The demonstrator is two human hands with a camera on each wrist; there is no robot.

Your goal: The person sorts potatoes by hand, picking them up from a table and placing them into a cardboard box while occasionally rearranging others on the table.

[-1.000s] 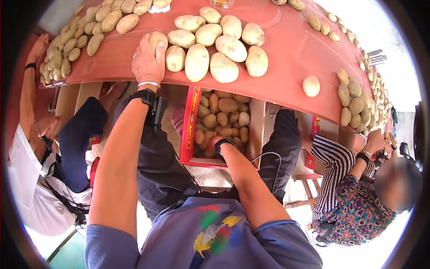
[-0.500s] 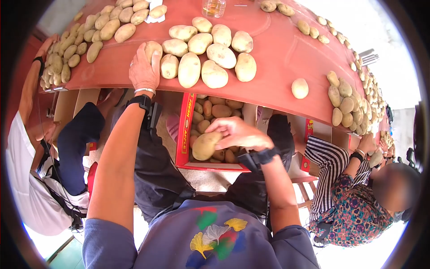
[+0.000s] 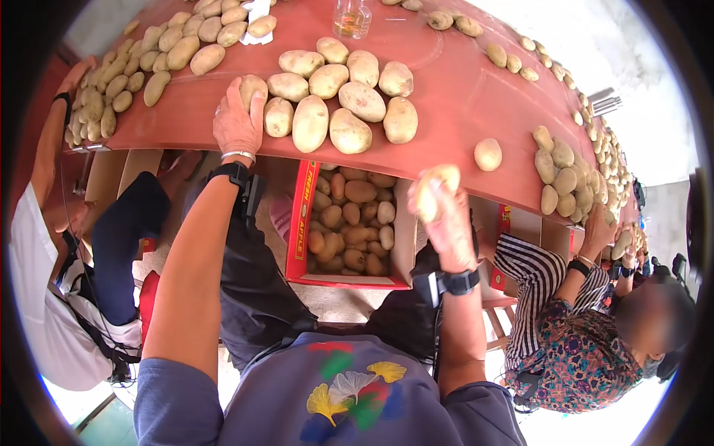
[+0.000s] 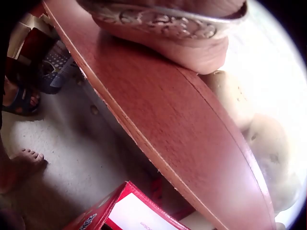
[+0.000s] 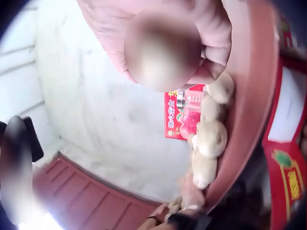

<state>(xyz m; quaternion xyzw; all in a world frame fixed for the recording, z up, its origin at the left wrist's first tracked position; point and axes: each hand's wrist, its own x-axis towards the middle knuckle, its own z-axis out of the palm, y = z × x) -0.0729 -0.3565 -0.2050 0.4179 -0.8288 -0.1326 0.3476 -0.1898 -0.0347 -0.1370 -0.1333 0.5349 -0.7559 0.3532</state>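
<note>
My right hand [image 3: 451, 230] grips a pale potato [image 3: 428, 199], raised to the right of the open carton, close to the table's front edge. In the right wrist view that potato [image 5: 163, 57] looks blurred, with my fingers [image 5: 216, 36] curled about it. On the red table, my left hand [image 3: 236, 128] holds another potato [image 3: 253, 88] at the left end of a group of large potatoes [image 3: 310, 124]. The left wrist view shows a bracelet [image 4: 182, 26] and the heel of that hand; its fingers are hidden there.
Below the table edge, a red carton [image 3: 299, 223] holds many smaller potatoes. A single potato [image 3: 488, 154] lies to the right, before another pile [image 3: 569, 175]. More potatoes [image 3: 182, 52] cover the left. A glass mug [image 3: 352, 21] stands behind. People sit at both sides.
My right hand came up out of the carton with a potato, then moved right and turned upward with it. My left hand has kept its hold on the potato on the table.
</note>
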